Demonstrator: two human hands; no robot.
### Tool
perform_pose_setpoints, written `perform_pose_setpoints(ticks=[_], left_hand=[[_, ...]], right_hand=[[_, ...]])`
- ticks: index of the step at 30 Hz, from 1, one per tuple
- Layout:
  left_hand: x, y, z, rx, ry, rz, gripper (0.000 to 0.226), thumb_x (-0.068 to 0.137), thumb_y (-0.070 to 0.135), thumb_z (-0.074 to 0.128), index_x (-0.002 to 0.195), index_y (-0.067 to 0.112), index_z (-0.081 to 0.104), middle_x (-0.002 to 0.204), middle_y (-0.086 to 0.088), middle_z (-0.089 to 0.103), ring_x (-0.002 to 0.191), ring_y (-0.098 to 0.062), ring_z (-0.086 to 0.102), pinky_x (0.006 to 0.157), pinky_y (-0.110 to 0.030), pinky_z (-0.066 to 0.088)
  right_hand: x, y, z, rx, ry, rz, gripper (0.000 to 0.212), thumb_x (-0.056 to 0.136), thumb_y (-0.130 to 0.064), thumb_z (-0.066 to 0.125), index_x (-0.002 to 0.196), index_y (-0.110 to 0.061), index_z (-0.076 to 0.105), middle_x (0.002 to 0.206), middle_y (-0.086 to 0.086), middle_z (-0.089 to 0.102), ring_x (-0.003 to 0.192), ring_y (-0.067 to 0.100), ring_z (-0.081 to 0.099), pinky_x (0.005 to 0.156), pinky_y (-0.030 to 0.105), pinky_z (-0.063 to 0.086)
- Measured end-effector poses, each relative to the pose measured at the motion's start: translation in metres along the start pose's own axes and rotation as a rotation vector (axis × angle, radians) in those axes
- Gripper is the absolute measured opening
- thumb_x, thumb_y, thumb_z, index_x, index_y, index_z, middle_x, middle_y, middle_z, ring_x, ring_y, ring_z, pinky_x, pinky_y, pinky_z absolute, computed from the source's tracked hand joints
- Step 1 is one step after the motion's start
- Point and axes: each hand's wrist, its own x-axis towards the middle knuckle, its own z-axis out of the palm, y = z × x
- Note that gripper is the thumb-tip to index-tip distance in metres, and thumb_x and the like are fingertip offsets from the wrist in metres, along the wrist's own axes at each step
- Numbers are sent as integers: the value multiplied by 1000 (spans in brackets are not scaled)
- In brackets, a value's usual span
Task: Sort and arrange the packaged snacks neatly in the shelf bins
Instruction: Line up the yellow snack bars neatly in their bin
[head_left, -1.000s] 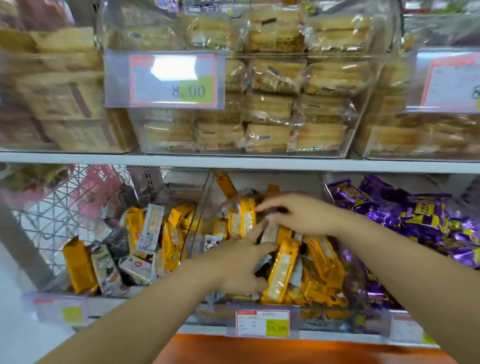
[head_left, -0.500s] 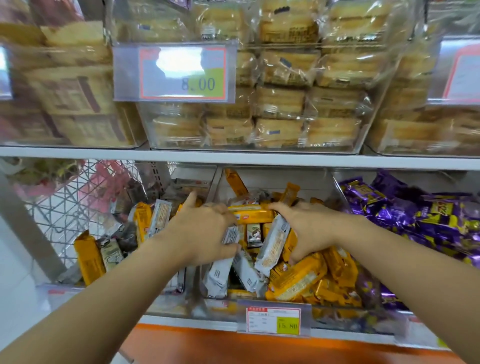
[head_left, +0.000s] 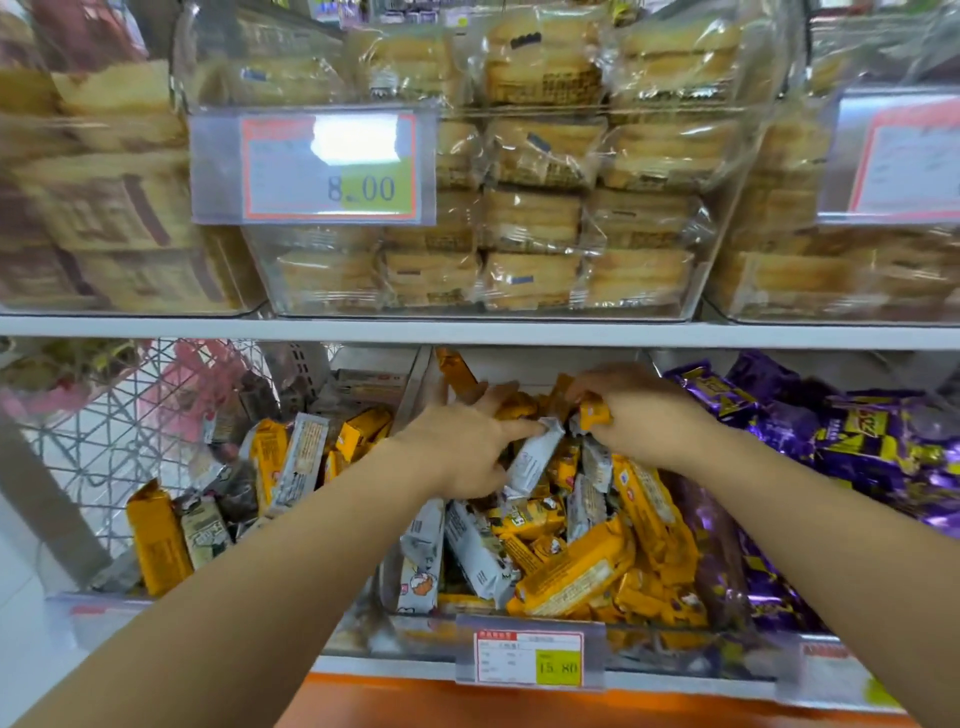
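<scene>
Snack sorting in the clear plastic middle bin (head_left: 415, 387), lower shelf.
The left hand (head_left: 457, 447) pinches a white-wrapped snack bar (head_left: 532, 460), the right hand (head_left: 639, 415) a small orange-wrapped packet (head_left: 595, 414); the upper price tag (head_left: 330, 166) reads "8.00", the lower price tag (head_left: 530, 657) "15.80".

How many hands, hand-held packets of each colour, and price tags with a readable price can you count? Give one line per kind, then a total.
Hands: 2 (left hand, right hand)
White packets held: 1 (white packet, left hand)
Yellow packets held: 1 (yellow packet, right hand)
Readable price tags: 2 (8.00 tag, 15.80 tag)
Total: 6
</scene>
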Motion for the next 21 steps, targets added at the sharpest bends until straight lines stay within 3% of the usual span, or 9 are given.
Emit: perform_pose_setpoints(ticks=[2,3,6,8,11,14,17,19,21], left_hand=[[12,8,2,21,-45,37,72,90,54,50,146,50,5,159,-9,3,141,-39,20,114,-56,17],[17,11,4,36,-77,45,78,87,59,53,147,47,5,156,-11,16,135,-38,32,110,-52,29],[27,10,5,87,-119,3,83,80,65,59,146,30,24,129,-11,51,110,-31,54,89,-41,49],[27,6,4,88,-116,-34,81,79,64,60,145,32,26,132,-10,48,114,-30,52,94,-43,46],[24,0,2,101,-141,-66,80,80,63,59,146,46,17,148,-10,33,129,-31,41,107,-48,33],[21,-6,1,122,-115,-81,79,79,62,59,144,50,16,149,-9,30,130,-31,39,112,-54,20],[15,-13,1,129,-8,-72,77,77,63,60,143,48,23,151,-5,21,133,-30,36,114,-57,6],[11,-18,1,109,97,-56,72,76,65,58,140,48,28,153,-2,15,136,-29,30,115,-57,7],[5,-27,0,124,219,-37,59,78,64,48,133,46,40,153,0,17,139,-27,26,113,-52,13]], right_hand=[[-10,0,2,-54,-11,-49,50,81,-17,58,127,-34,52,125,-1,53,118,23,49,92,35,46],[-12,-1,4,-57,-25,-105,55,80,-20,58,132,-37,48,132,-3,50,123,21,45,99,37,42],[-15,-13,11,-17,-213,-190,66,85,-29,60,144,-37,30,147,-4,36,134,20,33,111,41,28],[-15,-17,11,-9,-340,-154,70,87,-40,60,146,-36,24,145,-3,39,135,21,31,111,43,24],[-16,-18,2,-96,-449,-125,56,83,-62,54,133,-38,47,137,-3,43,134,21,29,109,50,18],[-20,-20,-3,-249,-431,-95,63,72,-77,50,116,-35,60,132,-2,44,129,21,31,109,55,13],[-21,-25,5,-306,-294,-194,68,75,-70,55,133,-37,44,148,-1,31,137,23,24,111,58,8],[-19,-29,10,-228,-323,-277,65,81,-60,57,139,-40,35,156,-3,16,142,22,13,113,56,3],[-16,-31,12,-177,-410,-273,59,84,-58,56,137,-40,39,157,-2,12,144,21,7,114,54,2]])
